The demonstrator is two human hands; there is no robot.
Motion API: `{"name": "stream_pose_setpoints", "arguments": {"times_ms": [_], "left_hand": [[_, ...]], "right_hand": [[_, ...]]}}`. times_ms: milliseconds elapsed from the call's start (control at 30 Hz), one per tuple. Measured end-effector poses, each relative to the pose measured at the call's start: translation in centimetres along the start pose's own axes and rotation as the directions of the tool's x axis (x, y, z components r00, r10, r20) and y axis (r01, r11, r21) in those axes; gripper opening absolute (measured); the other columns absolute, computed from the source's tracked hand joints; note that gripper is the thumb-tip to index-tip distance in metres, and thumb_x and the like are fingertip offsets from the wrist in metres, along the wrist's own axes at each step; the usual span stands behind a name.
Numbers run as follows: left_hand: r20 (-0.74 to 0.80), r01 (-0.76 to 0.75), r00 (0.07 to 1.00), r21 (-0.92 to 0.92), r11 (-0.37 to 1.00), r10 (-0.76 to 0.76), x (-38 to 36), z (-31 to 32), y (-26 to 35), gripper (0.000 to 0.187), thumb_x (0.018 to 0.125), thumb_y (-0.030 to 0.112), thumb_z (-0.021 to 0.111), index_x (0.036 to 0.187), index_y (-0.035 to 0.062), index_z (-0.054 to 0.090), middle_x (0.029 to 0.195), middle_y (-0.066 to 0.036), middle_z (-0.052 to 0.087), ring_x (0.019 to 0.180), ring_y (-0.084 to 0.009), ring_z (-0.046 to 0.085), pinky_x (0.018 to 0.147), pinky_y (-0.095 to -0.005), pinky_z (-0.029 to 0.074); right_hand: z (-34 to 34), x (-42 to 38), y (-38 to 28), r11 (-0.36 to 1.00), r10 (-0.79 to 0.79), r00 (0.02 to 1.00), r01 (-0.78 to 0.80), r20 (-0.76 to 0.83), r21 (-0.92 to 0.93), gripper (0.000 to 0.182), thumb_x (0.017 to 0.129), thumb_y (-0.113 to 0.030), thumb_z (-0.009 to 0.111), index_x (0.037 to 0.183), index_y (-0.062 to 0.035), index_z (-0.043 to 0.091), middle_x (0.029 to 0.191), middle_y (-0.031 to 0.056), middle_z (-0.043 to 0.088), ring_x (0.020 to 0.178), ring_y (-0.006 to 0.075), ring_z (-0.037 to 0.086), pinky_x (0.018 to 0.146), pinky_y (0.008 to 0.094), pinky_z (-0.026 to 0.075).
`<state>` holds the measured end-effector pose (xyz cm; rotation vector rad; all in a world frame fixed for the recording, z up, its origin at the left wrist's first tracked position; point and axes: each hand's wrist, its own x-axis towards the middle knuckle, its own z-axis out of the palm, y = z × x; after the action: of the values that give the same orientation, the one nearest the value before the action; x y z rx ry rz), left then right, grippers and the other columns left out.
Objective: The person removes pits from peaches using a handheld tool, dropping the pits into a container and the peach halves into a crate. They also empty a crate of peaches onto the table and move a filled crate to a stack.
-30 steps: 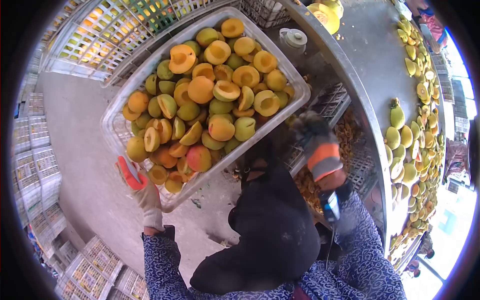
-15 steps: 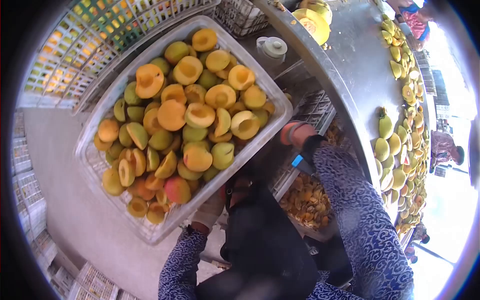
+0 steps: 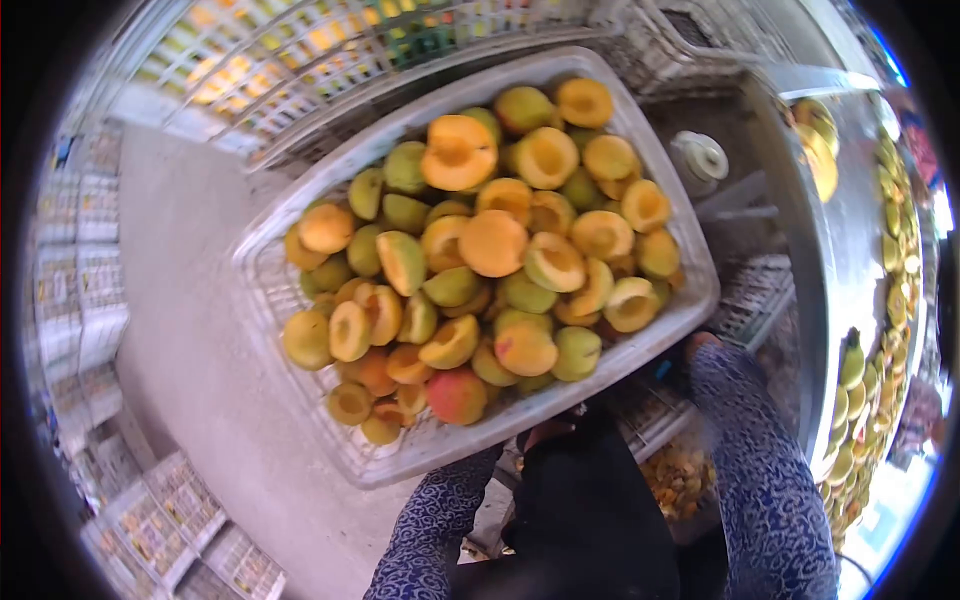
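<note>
A pale plastic crate (image 3: 375, 478) of halved and whole yellow-green and orange fruits (image 3: 493, 243) fills the middle of the view, tilted. My left sleeve (image 3: 440, 515) runs up to the crate's near edge, and the crate hides most or all of my left hand. Beside the crate's right near corner, a small blurred part of my right hand (image 3: 703, 343) shows above the patterned sleeve. Its fingers are hidden, so its hold on the crate cannot be made out.
Slatted crates of fruit (image 3: 330, 70) stand behind. A metal table (image 3: 845, 150) with cut fruit runs along the right, a white lidded container (image 3: 700, 158) near it. Lower right is a crate of scraps (image 3: 678, 475). More crates (image 3: 165, 510) stand lower left, with people far right.
The fruit crate appears further right in the view, as do the table and sleeves. My right hand is now largely hidden near the crate's corner, and my left hand shows less than before.
</note>
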<state>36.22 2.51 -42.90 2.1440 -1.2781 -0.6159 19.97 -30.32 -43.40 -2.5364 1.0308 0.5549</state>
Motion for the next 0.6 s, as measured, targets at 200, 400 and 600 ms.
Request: {"name": "stream_pose_setpoints", "arguments": {"times_ms": [200, 400, 600], "left_hand": [[-0.038, -0.072, 0.997, 0.013, 0.997, 0.073, -2.2, -3.4, 0.1, 0.039, 0.101, 0.017, 0.057, 0.14, 0.0149, 0.058, 0.13, -0.017, 0.066, 0.117, -0.0343, 0.065, 0.098, -0.046, 0.053], [0.302, -0.086, 0.947, -0.103, 0.991, 0.113, -12.7, -14.5, 1.9, 0.044, 0.096, 0.007, 0.059, 0.139, 0.0145, 0.06, 0.13, -0.016, 0.067, 0.118, -0.0356, 0.065, 0.096, -0.0448, 0.054], [-0.003, -0.048, 0.999, -0.126, 0.991, 0.048, -15.5, -28.2, 5.5, 0.05, 0.086, -0.01, 0.062, 0.134, 0.0061, 0.064, 0.133, -0.019, 0.064, 0.107, -0.0337, 0.07, 0.089, -0.0379, 0.057]], "right_hand": [[-1.8, 0.7, 6.5, 0.973, 0.088, 0.993, -0.067, -0.083, 0.223, 0.046, 0.092, -0.036, 0.066, 0.129, -0.0084, 0.065, 0.122, 0.0204, 0.071, 0.121, 0.0351, 0.064, 0.098, 0.0428, 0.05], [-10.2, -4.0, -0.5, 0.921, 0.344, 0.848, -0.223, -0.402, 0.319, 0.042, 0.093, -0.032, 0.068, 0.122, -0.0021, 0.065, 0.11, 0.0256, 0.072, 0.105, 0.0404, 0.068, 0.087, 0.0454, 0.052], [-10.5, -9.9, -1.9, 0.351, 0.433, 0.883, 0.019, -0.18, 0.936, 0.028, 0.094, -0.02, 0.07, 0.118, -0.0069, 0.063, 0.094, 0.0108, 0.068, 0.08, 0.0234, 0.068, 0.07, 0.0351, 0.056]]}}
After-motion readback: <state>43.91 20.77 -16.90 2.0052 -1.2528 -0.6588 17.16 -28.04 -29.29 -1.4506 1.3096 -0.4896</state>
